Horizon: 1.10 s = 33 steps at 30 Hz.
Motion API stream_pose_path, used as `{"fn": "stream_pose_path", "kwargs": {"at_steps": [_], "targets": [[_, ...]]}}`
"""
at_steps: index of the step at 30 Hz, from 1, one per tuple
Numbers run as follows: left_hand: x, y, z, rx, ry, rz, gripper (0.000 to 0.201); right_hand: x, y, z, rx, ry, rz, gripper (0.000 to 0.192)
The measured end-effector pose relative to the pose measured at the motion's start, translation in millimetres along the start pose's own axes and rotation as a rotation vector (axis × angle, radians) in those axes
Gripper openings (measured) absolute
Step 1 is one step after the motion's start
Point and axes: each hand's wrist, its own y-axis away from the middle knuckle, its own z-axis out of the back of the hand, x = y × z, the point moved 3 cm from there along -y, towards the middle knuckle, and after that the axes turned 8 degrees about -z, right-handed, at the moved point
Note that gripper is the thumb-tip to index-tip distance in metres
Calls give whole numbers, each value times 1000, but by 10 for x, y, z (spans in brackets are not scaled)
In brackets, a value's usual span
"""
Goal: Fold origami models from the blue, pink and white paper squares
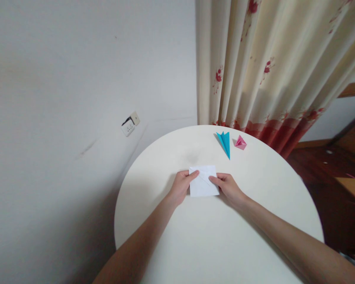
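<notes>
A white sheet of paper (pixel 203 181) is held flat near the middle of the round white worktop (pixel 219 244), pinched at its left edge by the left hand (pixel 182 185) and at its right edge by the right hand (pixel 228 186). A diagonal crease is seen across it (partly folded). Farther back, a blue folded paper (pixel 225 143) and a pink folded paper (pixel 240 142) lie just beside each other, near a curtain (pixel 269 67).

A white folded paper (pixel 203 182), creased diagonally, lies flat near the middle of the round table.
</notes>
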Motion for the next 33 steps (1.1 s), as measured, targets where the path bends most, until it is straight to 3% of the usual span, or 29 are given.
{"fn": "stream_pose_path", "kwargs": {"at_steps": [6,14,25,33], "targets": [[2,5,-16,-29,-1,13,45,58,-1,18,-96,47,32,44],[24,47,-67,-7,-53,16,43,98,73,-88,11,99,-6,41],[19,59,-99,-38,-95,2,41,159,92,-107,-28,95,32,37],[59,-33,9,-78,-65,-73,40,123,41,-56,-44,64,53,37]]}}
